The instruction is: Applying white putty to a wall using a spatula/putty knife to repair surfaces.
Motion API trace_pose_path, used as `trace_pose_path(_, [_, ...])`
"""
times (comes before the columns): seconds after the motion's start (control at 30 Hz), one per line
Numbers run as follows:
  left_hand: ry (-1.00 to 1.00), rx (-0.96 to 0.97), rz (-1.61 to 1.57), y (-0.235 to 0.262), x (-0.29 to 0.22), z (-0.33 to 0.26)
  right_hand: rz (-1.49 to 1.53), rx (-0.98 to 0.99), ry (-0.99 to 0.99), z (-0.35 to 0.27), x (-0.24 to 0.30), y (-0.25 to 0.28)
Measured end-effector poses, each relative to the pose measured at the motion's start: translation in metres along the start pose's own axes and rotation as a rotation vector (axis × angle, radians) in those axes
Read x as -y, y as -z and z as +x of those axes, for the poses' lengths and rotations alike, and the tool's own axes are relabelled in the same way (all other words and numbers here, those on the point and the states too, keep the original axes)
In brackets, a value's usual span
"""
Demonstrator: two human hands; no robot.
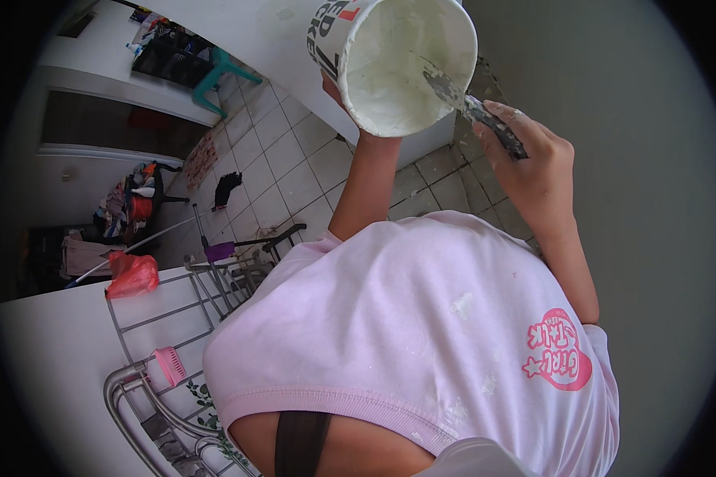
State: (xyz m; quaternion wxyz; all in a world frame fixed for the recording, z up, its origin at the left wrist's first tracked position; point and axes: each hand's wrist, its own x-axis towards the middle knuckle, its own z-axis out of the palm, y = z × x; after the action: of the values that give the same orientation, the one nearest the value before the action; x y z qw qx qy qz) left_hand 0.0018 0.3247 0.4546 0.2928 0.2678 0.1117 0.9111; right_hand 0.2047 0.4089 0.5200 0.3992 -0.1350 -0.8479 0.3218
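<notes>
A white bucket (pixel 410 119) with printing on its side is tilted so its mouth faces me. White paste (pixel 390 75) coats its inner wall and bottom. My left hand (pixel 333 90) holds the bucket from behind and below; most of its fingers are hidden by the bucket. In my right hand (pixel 537 155) is a putty knife (pixel 493 127) with a dark handle, gripped with the fingers wrapped round it. Its paste-smeared blade (pixel 444 86) reaches into the bucket's mouth. Flecks of paste stick to my right fingers.
A plain grey-green wall (pixel 636 199) rises close on my right. To the left stand a metal rack (pixel 167 306) with a pink brush (pixel 167 366) and a red plastic bag (pixel 132 274). Farther off are a teal stool (pixel 215 79), a black cloth (pixel 227 191) on the tiled floor (pixel 294 171), and piled clothes (pixel 127 199).
</notes>
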Motion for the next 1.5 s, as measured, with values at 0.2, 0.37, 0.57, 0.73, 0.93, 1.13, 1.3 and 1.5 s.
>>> trace_pose_path(0.2, [0.0,-0.024,0.082,0.004,0.007,-0.004,0.112,0.016,-0.018,0.005,0.004,-0.018])
trace_pose_path(0.37, [-0.008,-0.039,0.159,0.009,0.009,-0.007,0.037,0.111,-0.019,0.006,0.01,-0.019])
trace_pose_path(0.57, [-0.004,-0.072,0.256,0.023,0.009,-0.008,0.072,0.227,-0.017,0.007,0.013,-0.024])
trace_pose_path(0.73, [-0.028,-0.098,0.334,0.034,-0.001,-0.005,0.207,0.21,-0.135,0.008,0.021,-0.021])
trace_pose_path(0.93, [-0.117,0.012,0.442,0.026,-0.031,0.01,0.472,0.233,-0.304,-0.012,0.019,-0.01])
trace_pose_path(1.13, [-0.321,-0.043,0.385,0.014,-0.053,0.012,0.759,0.457,-0.689,-0.008,0.052,0.02])
trace_pose_path(1.3, [-0.381,0.023,0.595,0.026,-0.06,0.003,0.977,0.462,-0.798,-0.011,0.051,0.037])
trace_pose_path(1.5, [-0.411,0.028,0.449,-0.005,-0.05,0.0,1.236,0.439,-0.933,-0.014,0.042,0.034])
